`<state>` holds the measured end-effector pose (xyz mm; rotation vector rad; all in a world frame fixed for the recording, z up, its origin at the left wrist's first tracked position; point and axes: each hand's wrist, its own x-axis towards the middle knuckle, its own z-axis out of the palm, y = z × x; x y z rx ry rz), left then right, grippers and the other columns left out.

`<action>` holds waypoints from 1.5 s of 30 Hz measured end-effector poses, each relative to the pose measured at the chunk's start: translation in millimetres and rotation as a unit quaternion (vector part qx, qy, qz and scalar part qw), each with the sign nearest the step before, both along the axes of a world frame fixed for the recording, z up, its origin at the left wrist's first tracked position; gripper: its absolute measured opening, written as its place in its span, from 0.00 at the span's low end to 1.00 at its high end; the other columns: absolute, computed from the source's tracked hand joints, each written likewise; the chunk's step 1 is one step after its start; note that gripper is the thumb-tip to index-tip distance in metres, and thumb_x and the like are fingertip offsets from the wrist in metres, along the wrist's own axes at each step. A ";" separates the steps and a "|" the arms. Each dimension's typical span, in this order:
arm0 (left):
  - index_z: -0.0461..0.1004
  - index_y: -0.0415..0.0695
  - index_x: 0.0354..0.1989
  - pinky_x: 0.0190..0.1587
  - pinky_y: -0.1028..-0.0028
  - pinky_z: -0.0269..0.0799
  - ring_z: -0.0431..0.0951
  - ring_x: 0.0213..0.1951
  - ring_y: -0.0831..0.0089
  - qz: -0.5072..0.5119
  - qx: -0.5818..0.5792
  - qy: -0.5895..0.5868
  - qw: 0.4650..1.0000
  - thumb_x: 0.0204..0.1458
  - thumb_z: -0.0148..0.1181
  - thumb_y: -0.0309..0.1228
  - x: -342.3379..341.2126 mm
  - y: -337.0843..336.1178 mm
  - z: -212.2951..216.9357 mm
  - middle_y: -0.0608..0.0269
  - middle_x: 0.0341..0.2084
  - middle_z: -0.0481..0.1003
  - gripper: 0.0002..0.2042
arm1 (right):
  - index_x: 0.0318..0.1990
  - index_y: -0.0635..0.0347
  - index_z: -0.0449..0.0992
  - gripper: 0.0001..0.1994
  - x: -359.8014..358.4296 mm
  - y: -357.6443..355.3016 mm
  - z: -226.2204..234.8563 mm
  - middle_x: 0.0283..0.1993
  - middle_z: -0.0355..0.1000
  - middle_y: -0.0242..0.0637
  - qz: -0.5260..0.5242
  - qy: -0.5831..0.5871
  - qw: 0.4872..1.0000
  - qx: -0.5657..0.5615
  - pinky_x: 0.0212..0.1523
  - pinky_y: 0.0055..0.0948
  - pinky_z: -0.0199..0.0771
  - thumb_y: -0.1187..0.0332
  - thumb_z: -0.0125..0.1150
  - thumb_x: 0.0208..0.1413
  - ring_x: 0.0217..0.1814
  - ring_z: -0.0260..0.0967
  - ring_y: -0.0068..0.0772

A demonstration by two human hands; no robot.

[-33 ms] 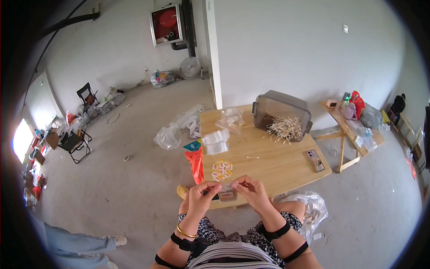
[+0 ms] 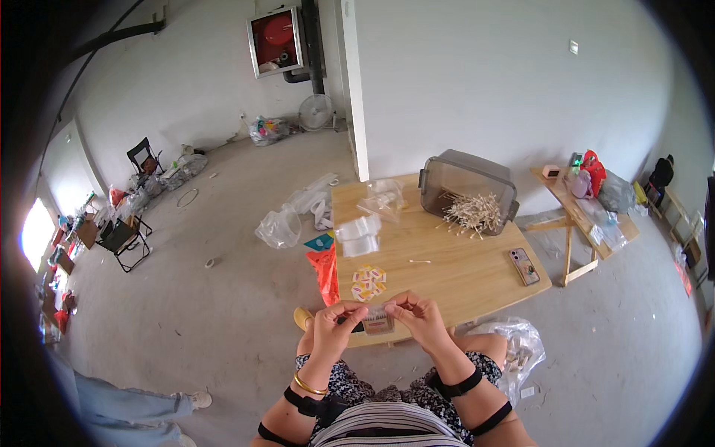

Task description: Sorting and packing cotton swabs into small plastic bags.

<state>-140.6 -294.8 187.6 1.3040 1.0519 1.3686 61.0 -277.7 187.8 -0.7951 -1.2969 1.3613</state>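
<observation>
At the near edge of the wooden table (image 2: pixel 454 276), my left hand (image 2: pixel 335 320) and my right hand (image 2: pixel 417 316) pinch the top edge of a small clear plastic bag (image 2: pixel 378 323). Its contents look like a row of cotton swabs, with a printed card or panel below. Just beyond my fingers lies a loose pile of white, yellow and pink cards (image 2: pixel 369 283). One single cotton swab (image 2: pixel 420 261) rests on the tabletop. A grey translucent bin (image 2: pixel 454 175) lies tipped on its side at the back, and a heap of cotton swabs (image 2: pixel 475 214) spills from its mouth.
Flat clear bags (image 2: pixel 359 235) sit at the table's left side, a phone (image 2: pixel 523 266) at its right. A red bag (image 2: pixel 323 274) hangs by the left edge. Beside my right leg is a big plastic bag (image 2: pixel 514 350). Another person's legs (image 2: pixel 126 395) show at lower left.
</observation>
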 end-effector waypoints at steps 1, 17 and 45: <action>0.83 0.38 0.40 0.39 0.82 0.69 0.74 0.33 0.85 0.003 0.009 0.007 1.000 0.57 0.67 0.28 0.4 1.4 -1.9 0.70 0.31 0.81 0.07 | 0.43 0.65 0.78 0.06 0.8 1.7 -3.3 0.38 0.77 0.29 -0.003 -0.003 1.000 0.002 0.44 0.18 0.70 0.72 0.64 0.62 0.40 0.71 0.16; 0.81 0.40 0.35 0.36 0.80 0.67 0.72 0.32 0.85 0.037 0.025 0.097 0.994 0.55 0.68 0.29 14.0 39.3 -47.2 0.69 0.36 0.78 0.06 | 0.38 0.64 0.83 0.05 -3.9 33.2 -64.8 0.36 0.67 0.29 -0.105 -0.020 0.993 -0.041 0.40 0.20 0.69 0.72 0.67 0.58 0.39 0.69 0.19; 0.66 0.44 0.31 0.24 0.82 0.63 0.83 0.30 0.76 -0.117 -0.270 0.020 0.955 0.55 0.68 0.29 3.7 89.7 -166.3 0.60 0.35 0.80 0.13 | 0.29 0.61 0.72 0.17 3.1 69.7 -177.9 0.22 0.65 0.25 -0.045 -0.223 0.954 -0.197 0.27 0.24 0.63 0.60 0.76 0.50 0.26 0.60 0.18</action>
